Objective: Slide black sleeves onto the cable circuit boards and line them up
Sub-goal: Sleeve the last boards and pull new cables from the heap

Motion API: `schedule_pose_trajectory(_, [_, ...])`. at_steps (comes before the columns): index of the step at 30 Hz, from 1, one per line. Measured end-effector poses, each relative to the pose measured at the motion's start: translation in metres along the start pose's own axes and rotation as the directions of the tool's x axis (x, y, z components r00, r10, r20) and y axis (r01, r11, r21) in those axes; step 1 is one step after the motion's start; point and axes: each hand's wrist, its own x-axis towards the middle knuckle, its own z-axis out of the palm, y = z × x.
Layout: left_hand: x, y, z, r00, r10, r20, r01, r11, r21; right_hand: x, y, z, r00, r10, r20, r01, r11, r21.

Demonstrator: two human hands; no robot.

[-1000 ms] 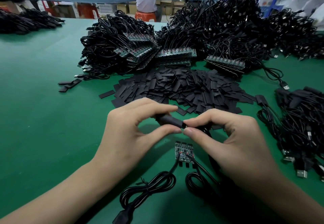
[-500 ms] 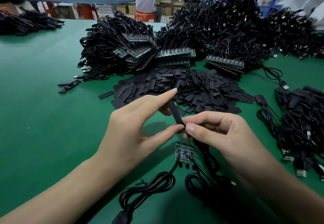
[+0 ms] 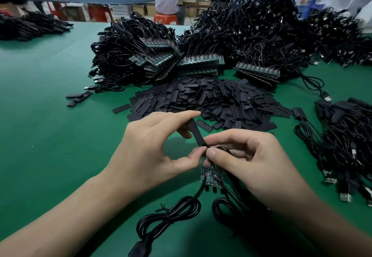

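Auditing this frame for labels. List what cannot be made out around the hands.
- Head view: lower end of the black sleeve, hidden behind the thumbs of the left hand and right hand; whether the cable is inside cannot be told.
- Head view: circuit board markings, too small.
- Head view: plug, cut by the bottom edge.

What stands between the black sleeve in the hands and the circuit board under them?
No loose object does. The black sleeve, held by the left hand, ends just above the circuit board. Only the left thumb tip and the right hand, which pinches the cable there, fill the gap.
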Motion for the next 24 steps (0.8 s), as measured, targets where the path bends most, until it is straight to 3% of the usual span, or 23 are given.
schedule_pose_trajectory(6, [0.000, 0.004, 0.000, 0.998, -0.059, 0.024, 0.060, 0.996, -0.068, -0.001, 0.002, -0.001, 0.999, -0.041, 0.016, 0.042, 0.997, -0.058])
schedule_pose_trajectory(9, [0.002, 0.008, 0.003, 0.996, -0.084, -0.012, 0.081, 0.982, -0.168, 0.003, -0.001, -0.005, 0.995, 0.051, 0.090, -0.067, 0.981, 0.183])
schedule_pose_trajectory(13, [0.002, 0.017, 0.010, 0.985, -0.143, -0.093, 0.115, 0.961, -0.253, 0.005, -0.004, -0.015, 0.943, 0.123, 0.310, -0.251, 0.874, 0.416])
schedule_pose_trajectory(24, [0.000, 0.018, 0.010, 0.984, -0.170, -0.046, 0.156, 0.963, -0.219, 0.006, 0.005, -0.016, 0.955, 0.081, 0.285, -0.160, 0.950, 0.267])
